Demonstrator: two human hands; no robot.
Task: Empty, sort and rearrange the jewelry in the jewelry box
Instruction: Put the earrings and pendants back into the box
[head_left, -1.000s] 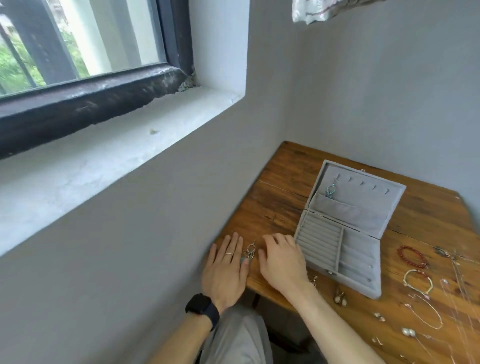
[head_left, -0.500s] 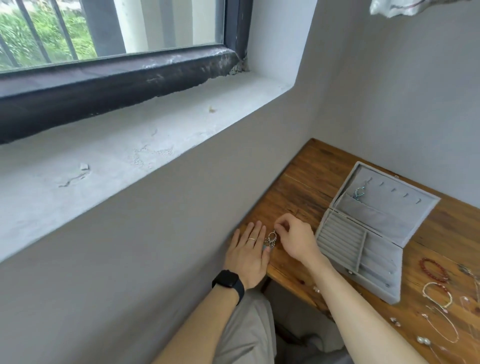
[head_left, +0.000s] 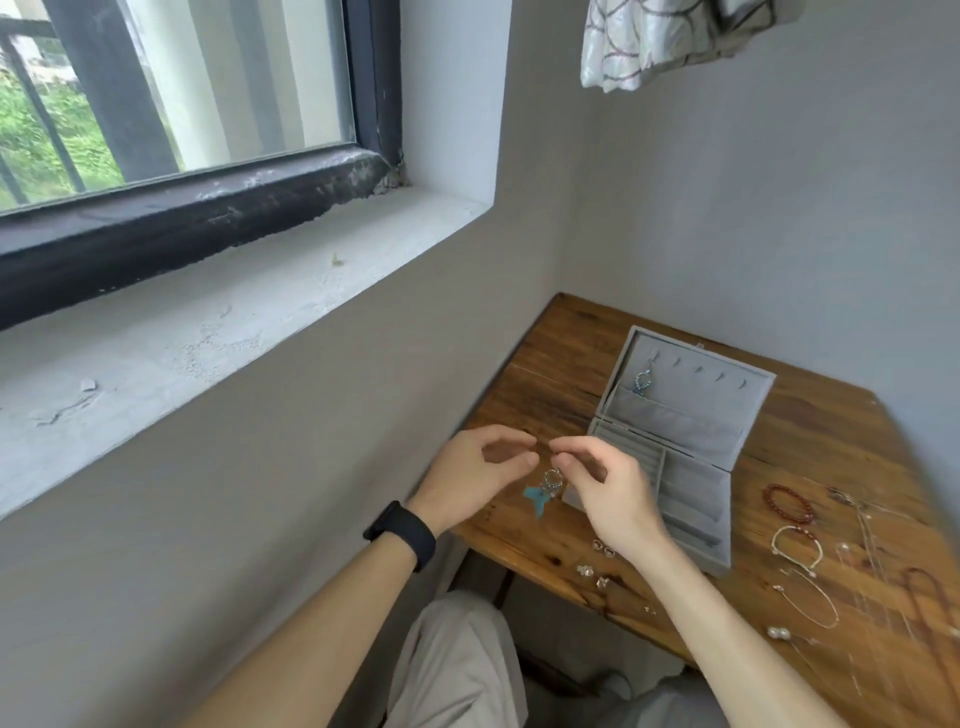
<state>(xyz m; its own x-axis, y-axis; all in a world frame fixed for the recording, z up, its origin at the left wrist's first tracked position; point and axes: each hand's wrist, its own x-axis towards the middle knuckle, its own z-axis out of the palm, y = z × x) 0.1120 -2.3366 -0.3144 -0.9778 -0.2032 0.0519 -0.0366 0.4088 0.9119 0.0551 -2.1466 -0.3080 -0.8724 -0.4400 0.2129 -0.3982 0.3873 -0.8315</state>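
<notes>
An open grey velvet jewelry box (head_left: 696, 499) lies on the wooden table (head_left: 561, 364). A blue pendant (head_left: 643, 383) hangs from a hook in its lid. Just left of the box, above the table, my right hand (head_left: 608, 493) pinches the top of a silver ring pendant with a teal fish tail (head_left: 543, 493), which dangles below my fingers. My left hand (head_left: 478, 470) hovers beside it with curled fingers, thumb and forefinger slightly apart, and nothing visible between them.
A red bead bracelet (head_left: 789, 503), a white bracelet (head_left: 795, 545), thin chains (head_left: 813, 605) and pearls (head_left: 778, 633) lie right of the box. Small earrings (head_left: 602, 548) sit near the table's front edge. The wall and window sill (head_left: 260, 312) border the table's left side.
Both hands have lifted off the table. My right hand has picked up the fish-tail pendant that lay between them, and it now hangs in the air. My head has turned toward the table.
</notes>
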